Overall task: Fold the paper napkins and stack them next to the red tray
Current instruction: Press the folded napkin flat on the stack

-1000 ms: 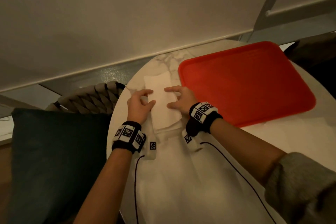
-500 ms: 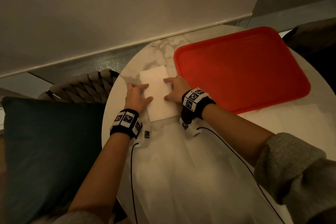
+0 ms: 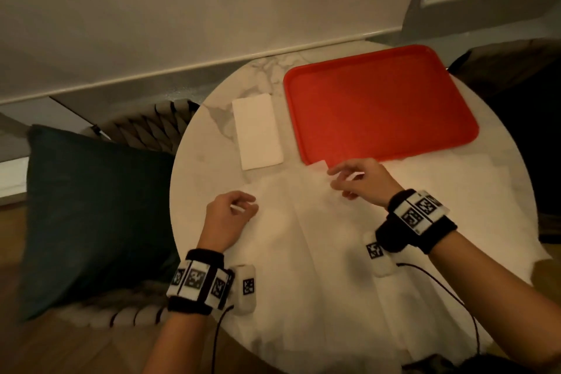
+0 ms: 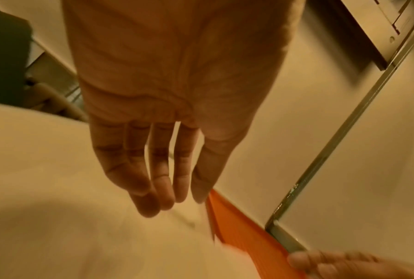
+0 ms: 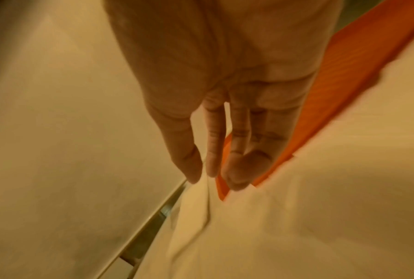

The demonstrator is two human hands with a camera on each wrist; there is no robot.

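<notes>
Folded napkin [image 3: 259, 131] lies flat on round marble table [image 3: 206, 143], just left of red tray [image 3: 379, 103] | left hand [image 3: 229, 215] hovers above unfolded napkins [image 3: 303, 237], fingers loosely curled, holding nothing | right hand [image 3: 361, 181], fingers relaxed, at a sheet corner by tray's near edge; a pinch cannot be told

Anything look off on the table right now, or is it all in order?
Mostly in order: the folded napkin lies flat beside the red tray. One oddity: an unfolded napkin's corner overlaps the tray's near edge, by the right hand.
</notes>
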